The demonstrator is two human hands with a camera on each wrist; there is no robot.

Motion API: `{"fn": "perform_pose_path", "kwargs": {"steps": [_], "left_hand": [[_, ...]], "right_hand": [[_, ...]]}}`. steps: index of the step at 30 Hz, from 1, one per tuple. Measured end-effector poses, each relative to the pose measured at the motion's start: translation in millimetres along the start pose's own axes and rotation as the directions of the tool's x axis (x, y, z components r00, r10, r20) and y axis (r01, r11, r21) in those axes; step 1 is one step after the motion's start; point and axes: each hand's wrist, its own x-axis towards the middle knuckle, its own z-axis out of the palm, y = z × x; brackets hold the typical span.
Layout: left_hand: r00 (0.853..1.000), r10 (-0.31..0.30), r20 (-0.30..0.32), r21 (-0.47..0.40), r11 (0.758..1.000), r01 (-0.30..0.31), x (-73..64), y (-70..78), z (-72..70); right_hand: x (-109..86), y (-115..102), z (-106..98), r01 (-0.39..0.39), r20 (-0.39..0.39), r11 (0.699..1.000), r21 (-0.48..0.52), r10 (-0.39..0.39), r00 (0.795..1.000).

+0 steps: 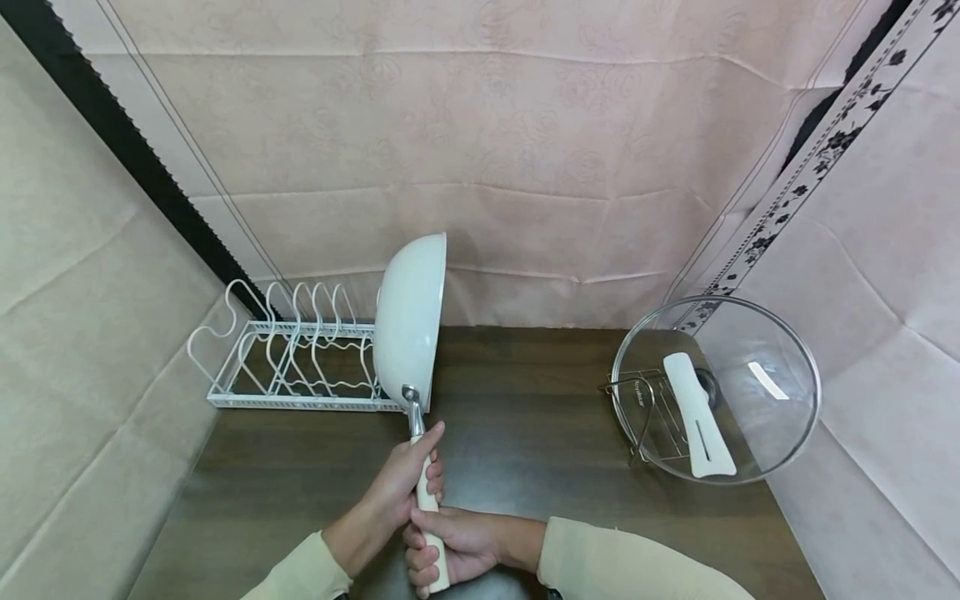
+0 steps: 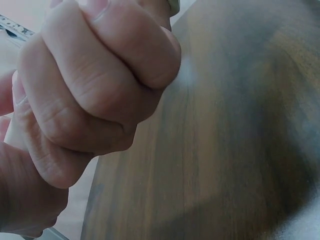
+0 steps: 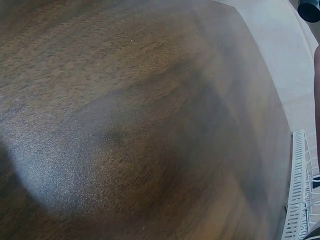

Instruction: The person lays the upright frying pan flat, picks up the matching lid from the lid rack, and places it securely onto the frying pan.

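Note:
A white deep frying pan [image 1: 408,321] stands on its side at the right end of a white wire dish rack [image 1: 300,402], its bowl turned edge-on in the head view. Its pale handle [image 1: 425,492] points down toward the person. My left hand [image 1: 405,473] grips the handle close to the metal neck, thumb lying along it. Below, my right hand [image 1: 459,540] wraps round the handle's end. Curled fingers [image 2: 85,85] fill the upper left of the left wrist view. Whether the pan's rim rests in the rack's slots cannot be told.
On the right, a glass lid [image 1: 787,400] leans with a white spatula-shaped piece [image 1: 697,417] across it and a dark wire stand [image 1: 652,400] beneath. Pale cloth walls [image 1: 525,167] enclose the brown wooden table [image 1: 540,400]. The rack's slotted edge [image 3: 297,185] shows in the right wrist view.

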Motion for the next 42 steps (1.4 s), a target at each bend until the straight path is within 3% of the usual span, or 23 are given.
{"fn": "perform_pose_path", "kwargs": {"steps": [17,26,42], "left_hand": [[0.998,0.051,-0.027,0.034,0.998,-0.05,-5.3,6.1,2.4],[0.999,0.052,-0.004,0.014,0.999,-0.052,-9.3,9.5,0.7],[0.998,0.054,-0.025,-0.011,0.998,-0.054,-12.3,13.3,7.0]], "right_hand": [[1.5,-5,1,0.001,0.012,0.999,-0.048,0.0,1.0],[4.5,-8,7,0.009,-0.002,0.999,-0.052,-0.009,1.0],[1.9,-13,13,0.01,0.008,0.997,-0.072,-0.009,1.0]]}}
